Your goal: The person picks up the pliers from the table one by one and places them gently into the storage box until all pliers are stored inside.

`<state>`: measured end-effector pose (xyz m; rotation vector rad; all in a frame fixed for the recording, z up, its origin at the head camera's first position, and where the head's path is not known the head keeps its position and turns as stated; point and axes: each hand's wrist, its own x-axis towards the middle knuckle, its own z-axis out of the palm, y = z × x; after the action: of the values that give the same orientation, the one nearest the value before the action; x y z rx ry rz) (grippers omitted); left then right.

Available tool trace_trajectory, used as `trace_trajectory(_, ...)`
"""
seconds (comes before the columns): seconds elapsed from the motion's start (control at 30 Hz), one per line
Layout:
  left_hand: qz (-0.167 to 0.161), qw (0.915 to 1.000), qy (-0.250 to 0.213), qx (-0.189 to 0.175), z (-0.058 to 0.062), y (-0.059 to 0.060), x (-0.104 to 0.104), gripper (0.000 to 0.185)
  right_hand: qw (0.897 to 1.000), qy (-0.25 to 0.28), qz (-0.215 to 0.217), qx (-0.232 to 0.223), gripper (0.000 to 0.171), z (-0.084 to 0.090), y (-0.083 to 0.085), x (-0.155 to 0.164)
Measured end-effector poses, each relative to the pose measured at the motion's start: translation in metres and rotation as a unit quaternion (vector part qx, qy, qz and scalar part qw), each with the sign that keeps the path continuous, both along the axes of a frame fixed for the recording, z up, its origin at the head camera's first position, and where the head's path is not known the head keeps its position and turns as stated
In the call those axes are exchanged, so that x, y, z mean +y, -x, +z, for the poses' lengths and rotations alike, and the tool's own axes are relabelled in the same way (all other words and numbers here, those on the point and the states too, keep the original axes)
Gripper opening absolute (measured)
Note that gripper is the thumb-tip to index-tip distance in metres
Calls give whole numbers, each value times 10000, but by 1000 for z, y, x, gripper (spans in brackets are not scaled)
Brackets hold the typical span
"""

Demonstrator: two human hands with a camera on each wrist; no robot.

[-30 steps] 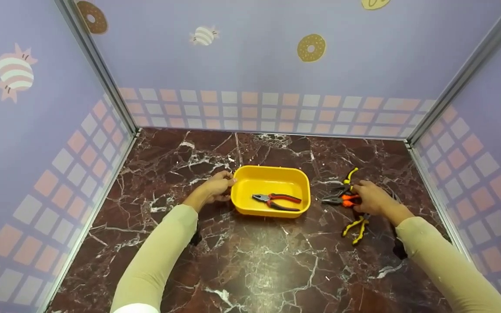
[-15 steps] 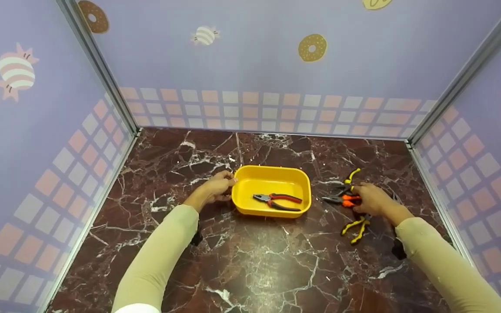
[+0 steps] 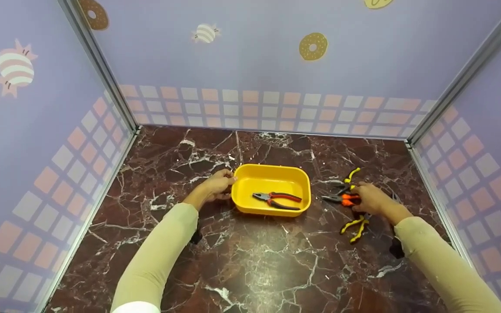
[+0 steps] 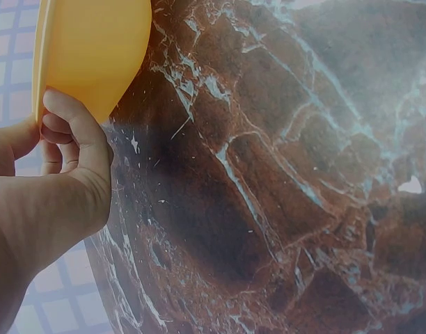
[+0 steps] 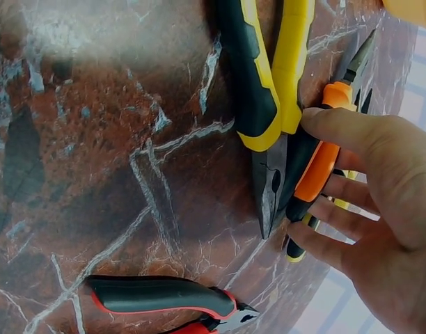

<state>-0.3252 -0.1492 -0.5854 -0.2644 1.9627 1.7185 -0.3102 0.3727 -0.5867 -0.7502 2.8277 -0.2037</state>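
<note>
The left hand [image 3: 216, 186] grips the left rim of the yellow tray [image 3: 272, 174], fingers curled over the edge, on the marble bench [image 3: 250, 261]. In the tray lie red-handled pliers [image 3: 276, 200]. The right hand [image 3: 372, 198] curls its fingers round the orange-handled pliers [image 3: 342, 199], which lie on the bench just right of the tray (their nose points toward it). 2 yellow-handled pliers lie close by: 1 behind [image 3: 347, 179], 1 nearer the person [image 3: 355, 226].
</note>
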Motion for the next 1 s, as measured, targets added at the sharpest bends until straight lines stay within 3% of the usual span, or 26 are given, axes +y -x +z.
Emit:
trace_trajectory(0.4, -54, 10000, -20, -51, 6, -2, 0, 16, 9998, 90, -46, -152, 52, 5, -1, 0)
trace_trajectory(0.6, -20, 10000, -31, -66, 6, -2, 0, 16, 9998, 41, 173, 42, 47, 4, -1, -3)
trace_trajectory(1.0, -36, 10000, 15, -80, 5, 0, 1, 16, 9995, -127, 28, 279, 42, 6, -2, -5)
